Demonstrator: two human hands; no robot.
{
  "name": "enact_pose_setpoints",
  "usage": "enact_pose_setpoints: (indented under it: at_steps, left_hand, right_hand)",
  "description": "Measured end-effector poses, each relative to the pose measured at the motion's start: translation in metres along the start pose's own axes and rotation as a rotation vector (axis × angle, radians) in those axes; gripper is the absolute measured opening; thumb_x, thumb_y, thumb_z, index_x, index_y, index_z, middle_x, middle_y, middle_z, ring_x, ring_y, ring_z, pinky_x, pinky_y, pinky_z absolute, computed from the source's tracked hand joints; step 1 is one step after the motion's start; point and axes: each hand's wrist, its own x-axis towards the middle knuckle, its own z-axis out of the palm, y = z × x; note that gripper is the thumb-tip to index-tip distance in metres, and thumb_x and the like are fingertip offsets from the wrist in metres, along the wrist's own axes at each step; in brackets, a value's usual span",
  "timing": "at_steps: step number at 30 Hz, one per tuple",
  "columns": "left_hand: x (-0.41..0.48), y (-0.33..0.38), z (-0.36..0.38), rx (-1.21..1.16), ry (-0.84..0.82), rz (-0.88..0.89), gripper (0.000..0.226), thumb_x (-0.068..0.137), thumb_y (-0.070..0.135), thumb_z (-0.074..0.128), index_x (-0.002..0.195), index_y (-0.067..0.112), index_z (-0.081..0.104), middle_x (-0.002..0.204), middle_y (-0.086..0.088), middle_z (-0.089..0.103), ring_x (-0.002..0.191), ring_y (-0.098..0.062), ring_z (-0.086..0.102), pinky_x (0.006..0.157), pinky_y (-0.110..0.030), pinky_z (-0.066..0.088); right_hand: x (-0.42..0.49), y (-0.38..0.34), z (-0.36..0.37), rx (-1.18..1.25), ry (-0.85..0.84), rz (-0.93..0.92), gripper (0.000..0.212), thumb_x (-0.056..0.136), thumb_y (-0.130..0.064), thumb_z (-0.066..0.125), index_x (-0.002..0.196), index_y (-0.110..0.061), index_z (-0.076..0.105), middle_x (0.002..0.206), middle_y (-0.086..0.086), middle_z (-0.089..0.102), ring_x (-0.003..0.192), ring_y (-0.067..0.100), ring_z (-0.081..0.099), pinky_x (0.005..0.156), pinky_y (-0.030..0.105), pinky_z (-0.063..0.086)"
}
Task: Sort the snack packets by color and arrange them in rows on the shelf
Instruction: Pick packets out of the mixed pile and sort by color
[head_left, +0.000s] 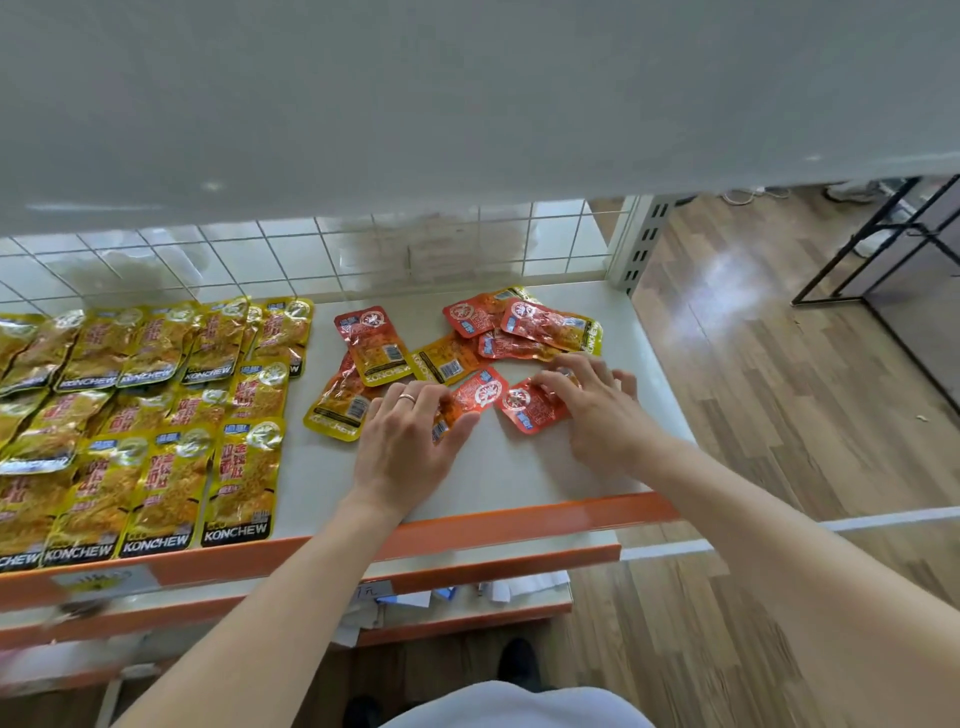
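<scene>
On the shelf (519, 478), left part: yellow packets (156, 415) lie in overlapping rows reaching the orange front edge.
Middle to right: mixed pile (467, 338) of red and yellow packets, near the wire grid.
Left hand (410, 441): thumb and fingers pinch a red packet (475, 395) just before the pile.
Right hand (597, 410): fingers spread, tips resting on a second red packet (530, 410), not curled round it.

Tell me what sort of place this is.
Probably a small shop, or a mock-up of one: a display shelf with an orange front strip, a wire grid back, and snack packets laid in rows.
</scene>
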Motion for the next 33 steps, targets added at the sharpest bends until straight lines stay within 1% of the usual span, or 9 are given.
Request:
enact_pose_setpoints:
  at_steps: [3,7,10,15,18,23,26,29,33]
  left_hand:
    - [0.001,0.0,-0.002,-0.083,0.04,-0.001,0.064,0.102,0.061,0.032,0.103,0.007,0.065,0.095,-0.008,0.07,0.09,-0.028,0.064,0.072,-0.04,0.052]
    - [0.0,0.001,-0.007,-0.182,0.081,-0.035,0.06,0.105,0.054,0.029,0.108,0.004,0.063,0.092,-0.009,0.069,0.084,-0.028,0.064,0.065,-0.032,0.047]
    - [0.0,-0.001,-0.007,-0.231,0.126,-0.068,0.05,0.106,0.044,0.035,0.11,0.001,0.061,0.089,-0.011,0.07,0.078,-0.03,0.067,0.061,-0.032,0.048]
    - [0.0,-0.003,-0.007,-0.172,0.158,-0.18,0.018,0.096,0.01,0.064,0.111,-0.001,0.063,0.082,-0.012,0.07,0.069,-0.028,0.066,0.062,-0.027,0.043]
    - [0.003,0.001,-0.013,-0.202,0.157,-0.242,0.006,0.092,0.008,0.069,0.094,0.003,0.065,0.073,-0.008,0.066,0.061,-0.022,0.059,0.058,-0.021,0.032]
    - [0.004,0.012,-0.036,-0.559,0.117,-0.53,0.008,0.096,0.016,0.064,0.089,0.015,0.065,0.081,0.006,0.066,0.075,-0.004,0.061,0.07,-0.026,0.05]
    - [0.001,0.02,-0.054,-0.93,0.067,-0.742,0.015,0.101,0.013,0.056,0.1,0.023,0.067,0.093,0.005,0.07,0.089,-0.014,0.066,0.078,-0.03,0.056]
    - [-0.008,0.021,-0.074,-1.099,0.049,-0.82,0.019,0.101,0.011,0.053,0.11,0.022,0.066,0.1,-0.002,0.073,0.096,-0.02,0.069,0.085,-0.036,0.056]
    - [-0.026,0.016,-0.102,-1.171,0.087,-0.824,0.019,0.098,0.007,0.057,0.112,0.016,0.066,0.098,-0.004,0.075,0.093,-0.023,0.071,0.083,-0.038,0.058]
  right_hand:
    - [0.003,0.002,-0.001,-0.003,0.056,-0.096,0.06,0.08,-0.028,0.051,0.14,-0.029,0.048,0.141,-0.002,0.046,0.136,0.023,0.036,0.105,0.048,0.019]
    - [0.0,-0.002,-0.001,-0.103,0.057,-0.179,0.063,0.085,-0.058,0.048,0.143,-0.031,0.043,0.133,-0.003,0.047,0.127,0.021,0.042,0.104,0.05,0.025]
    - [0.002,-0.005,-0.002,-0.171,0.081,-0.173,0.064,0.09,-0.064,0.044,0.141,-0.025,0.047,0.125,0.001,0.053,0.118,0.025,0.049,0.103,0.047,0.033]
    - [0.011,-0.021,-0.004,-0.363,0.233,-0.294,0.033,0.09,-0.02,0.037,0.109,-0.004,0.059,0.079,0.009,0.064,0.067,0.031,0.06,0.064,0.038,0.043]
    - [0.014,-0.02,-0.013,-0.305,0.267,-0.254,0.034,0.078,-0.005,0.05,0.109,-0.001,0.061,0.076,0.008,0.066,0.063,0.031,0.063,0.059,0.034,0.045]
    - [0.012,-0.019,-0.021,-0.012,0.269,-0.08,0.028,0.083,0.0,0.056,0.11,-0.006,0.061,0.086,0.012,0.069,0.075,0.038,0.065,0.06,0.034,0.036]
    - [0.007,-0.032,-0.026,0.506,0.369,0.142,0.022,0.094,-0.001,0.052,0.112,-0.002,0.065,0.092,0.015,0.068,0.081,0.035,0.061,0.064,0.032,0.041]
    - [-0.001,-0.057,-0.033,1.06,0.296,0.262,0.019,0.1,-0.004,0.05,0.106,-0.01,0.067,0.099,0.004,0.07,0.09,0.019,0.068,0.078,0.025,0.055]
    - [-0.014,-0.1,-0.044,1.6,0.157,0.313,0.018,0.101,-0.004,0.052,0.105,-0.014,0.066,0.103,0.003,0.073,0.1,0.02,0.071,0.09,0.04,0.057]
